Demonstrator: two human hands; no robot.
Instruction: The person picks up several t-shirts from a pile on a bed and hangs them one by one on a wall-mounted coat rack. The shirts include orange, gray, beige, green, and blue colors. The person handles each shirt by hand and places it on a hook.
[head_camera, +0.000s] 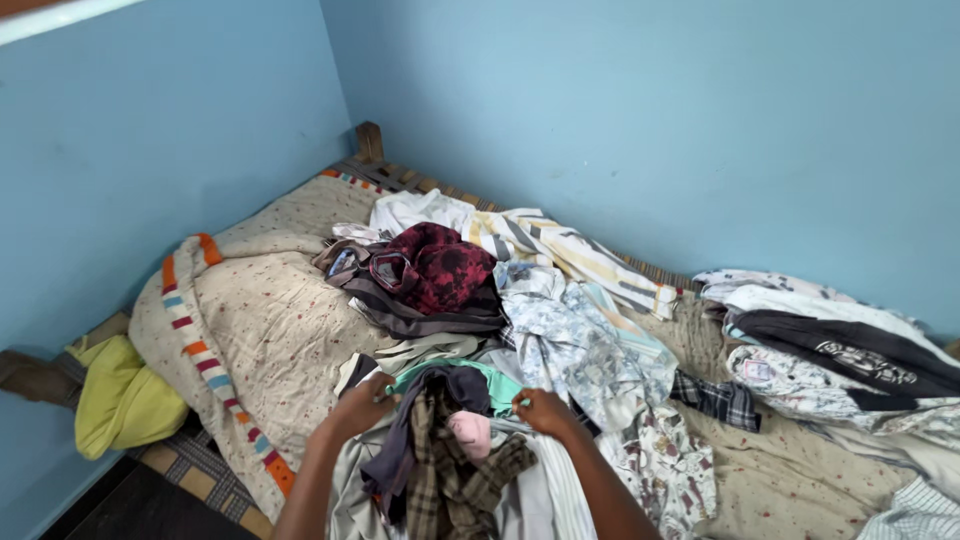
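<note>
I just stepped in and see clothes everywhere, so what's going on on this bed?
A person stands over a beige speckled bedspread heaped with laundry. Both hands grip a mint-green cloth garment: the left hand at one edge, the right hand at the other. A brown checked shirt and a dark grey garment lie bunched between the wrists. Farther back lies a dark red patterned top; a stack of folded clothes sits at the right.

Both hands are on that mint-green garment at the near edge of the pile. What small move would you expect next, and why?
Probably lifting the mint-green garment up and toward the person. The left hand and right hand pinch its two ends, while a dark garment and a plaid shirt lie draped across it.
</note>
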